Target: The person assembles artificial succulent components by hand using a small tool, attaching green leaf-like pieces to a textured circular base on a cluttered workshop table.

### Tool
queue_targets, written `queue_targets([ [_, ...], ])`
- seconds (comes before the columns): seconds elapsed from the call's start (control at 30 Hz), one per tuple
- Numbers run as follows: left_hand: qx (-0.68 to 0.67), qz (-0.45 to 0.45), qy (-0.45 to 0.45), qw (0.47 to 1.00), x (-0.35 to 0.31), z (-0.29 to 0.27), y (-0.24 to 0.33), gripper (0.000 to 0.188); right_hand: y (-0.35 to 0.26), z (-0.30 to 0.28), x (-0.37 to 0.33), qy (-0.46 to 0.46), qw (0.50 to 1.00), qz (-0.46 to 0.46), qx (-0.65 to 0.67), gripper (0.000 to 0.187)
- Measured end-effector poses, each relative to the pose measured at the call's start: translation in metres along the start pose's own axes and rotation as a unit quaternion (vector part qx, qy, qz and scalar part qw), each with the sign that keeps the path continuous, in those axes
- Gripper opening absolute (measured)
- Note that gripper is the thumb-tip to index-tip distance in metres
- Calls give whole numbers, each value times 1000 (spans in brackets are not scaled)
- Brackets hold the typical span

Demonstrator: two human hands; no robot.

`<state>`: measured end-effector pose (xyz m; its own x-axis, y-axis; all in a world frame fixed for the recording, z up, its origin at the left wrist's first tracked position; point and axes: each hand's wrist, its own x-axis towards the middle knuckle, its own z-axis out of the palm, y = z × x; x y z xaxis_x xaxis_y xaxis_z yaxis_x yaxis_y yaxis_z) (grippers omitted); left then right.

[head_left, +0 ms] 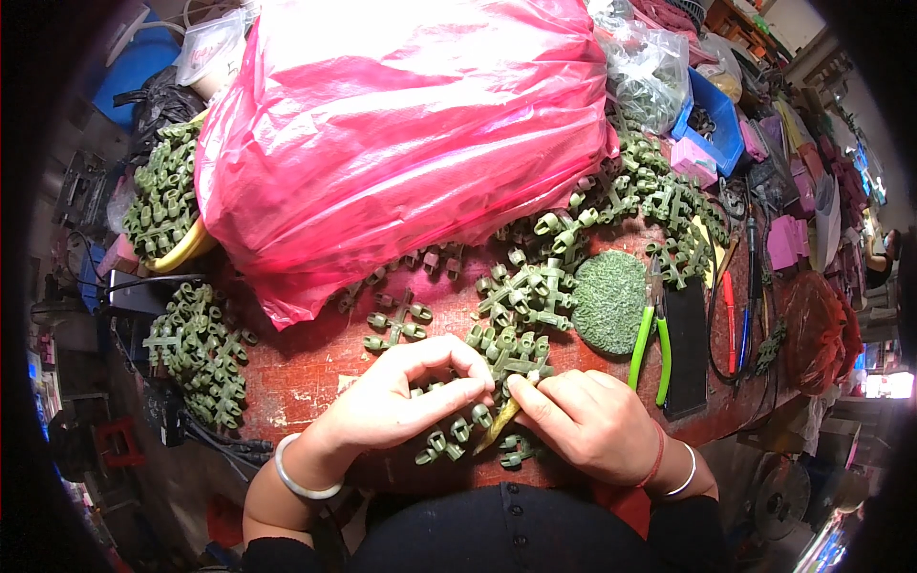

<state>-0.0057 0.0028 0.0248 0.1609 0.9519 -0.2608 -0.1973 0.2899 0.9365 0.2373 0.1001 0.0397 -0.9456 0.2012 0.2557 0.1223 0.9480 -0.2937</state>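
Note:
Over the near edge of the red table, my left hand (396, 396) is curled, thumb and fingers closed around a green piece with small ring-like ends (480, 415). The fingers partly hide this piece. Close against it on the right, my right hand (602, 425) is closed in a pinch on a slender yellow thing (499, 423), which slants down and left from the fingertips. Its exact kind I cannot make out. Just beyond the hands lie more branched green pieces (516, 353), and a single one (396, 320) rests farther left.
A big pink plastic bag (411, 124) covers the back of the table (287, 372). Green pieces heap at left (201, 353) and back right (659, 191). On the right are a green textured pad (609, 302), green-handled pliers (650, 353), a black strip (685, 349) and a red pen-like tool (729, 320).

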Motion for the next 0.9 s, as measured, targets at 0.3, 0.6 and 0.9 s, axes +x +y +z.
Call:
queue_targets([
  [0.3,-7,-7,-1,1000,0,0,0,10,0,1,0,1,1000,0,-1,46],
  [0.6,-4,-15,2,1000,0,-2,-1,10,0,1,0,0,1000,-4,-5,46],
  [0.9,-6,-14,2,1000,0,-1,1,10,0,2,0,-6,1000,0,-4,46],
])
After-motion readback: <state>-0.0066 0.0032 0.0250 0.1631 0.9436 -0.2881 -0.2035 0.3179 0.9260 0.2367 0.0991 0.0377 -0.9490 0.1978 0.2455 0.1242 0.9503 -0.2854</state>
